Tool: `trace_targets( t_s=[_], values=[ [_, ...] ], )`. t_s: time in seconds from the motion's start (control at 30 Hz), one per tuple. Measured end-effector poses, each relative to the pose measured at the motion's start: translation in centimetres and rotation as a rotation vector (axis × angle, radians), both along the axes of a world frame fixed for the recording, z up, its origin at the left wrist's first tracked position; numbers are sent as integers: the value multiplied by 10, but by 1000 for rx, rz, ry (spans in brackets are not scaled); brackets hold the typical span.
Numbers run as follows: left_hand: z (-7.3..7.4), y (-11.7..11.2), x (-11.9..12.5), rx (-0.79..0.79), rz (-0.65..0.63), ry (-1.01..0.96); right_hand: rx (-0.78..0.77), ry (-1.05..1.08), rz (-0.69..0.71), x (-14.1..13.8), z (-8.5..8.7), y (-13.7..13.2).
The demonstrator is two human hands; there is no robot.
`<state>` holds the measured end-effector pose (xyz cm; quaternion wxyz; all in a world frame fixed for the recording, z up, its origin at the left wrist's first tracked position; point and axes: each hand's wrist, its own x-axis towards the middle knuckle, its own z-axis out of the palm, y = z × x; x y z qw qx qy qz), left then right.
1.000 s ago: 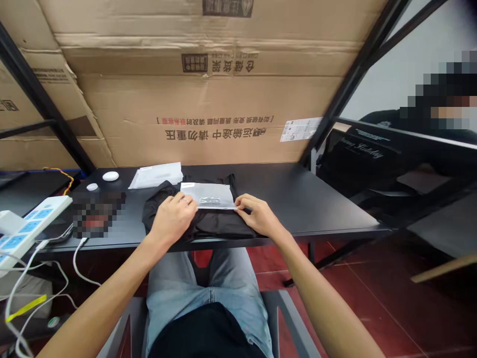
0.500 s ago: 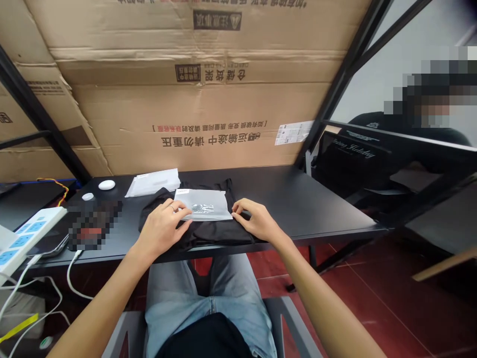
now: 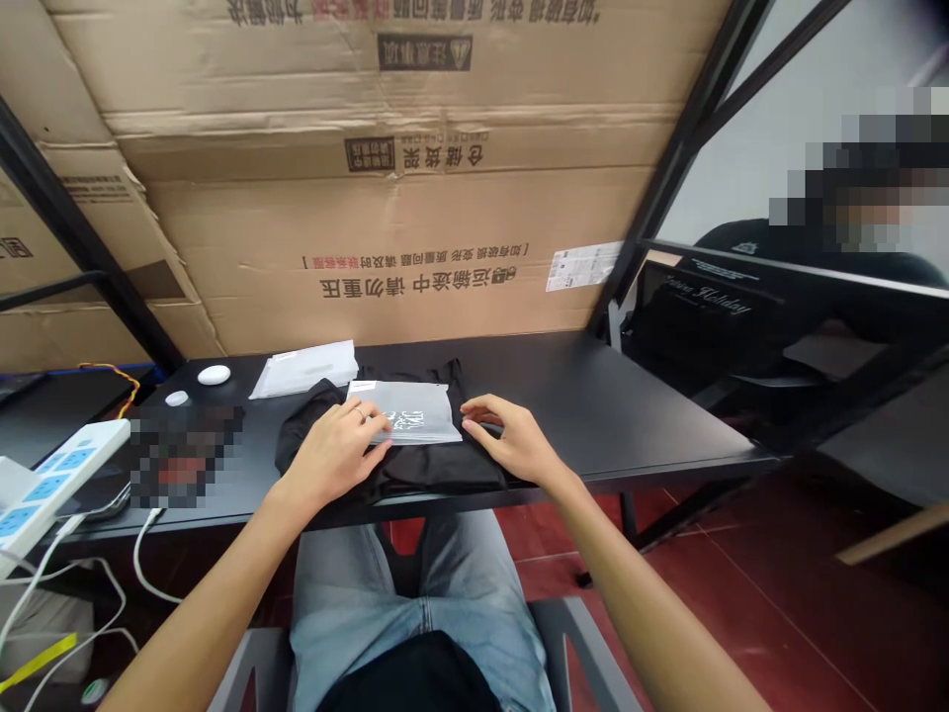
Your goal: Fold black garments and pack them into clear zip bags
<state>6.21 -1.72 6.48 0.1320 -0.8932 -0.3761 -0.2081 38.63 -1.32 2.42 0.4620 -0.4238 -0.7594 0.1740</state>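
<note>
A translucent zip bag [image 3: 419,411] with white print lies on a folded black garment [image 3: 437,469] on the black table [image 3: 593,396]. My left hand [image 3: 333,453] rests flat across the bag's left side, with a ring on one finger. My right hand [image 3: 515,440] sits at the bag's right edge, its fingertips by the corner and its fingers loosely curved. Neither hand visibly grips anything. The garment's lower fold runs under both hands and close to the table's front edge.
A second flat white packet [image 3: 302,370] lies behind the garment. Beyond it are a white mouse [image 3: 214,375] and a small white disc [image 3: 176,398]. A pixelated object [image 3: 182,457] and a blue-and-white power strip [image 3: 63,475] sit at left. Cardboard [image 3: 371,218] stands behind. A seated person [image 3: 778,242] is at right.
The view has tilted down slightly, so the table sits lower in the frame. My right hand has eased back from the bag's right edge, and my left hand has shifted slightly on the bag.
</note>
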Motion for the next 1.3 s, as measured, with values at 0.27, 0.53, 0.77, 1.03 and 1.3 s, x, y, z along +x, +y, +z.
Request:
trace_targets(
  t_s=[0.27, 0.53, 0.77, 1.03, 1.3],
  values=[
    [9, 4, 10, 78, 82, -130, 338, -40, -141, -17, 22, -21],
    [24, 12, 29, 66, 172, -314, 422, -759, -1, -91, 36, -16],
    [17, 22, -11, -436, 591, -314, 361, -1006, -129, -112, 34, -9],
    [5, 43, -22, -1012, 216, -760, 379, -889, -9, -97, 42, -3],
    [38, 84, -61, -761, 242, -1170, 465, 229, 151, -72, 58, -21]
  ],
)
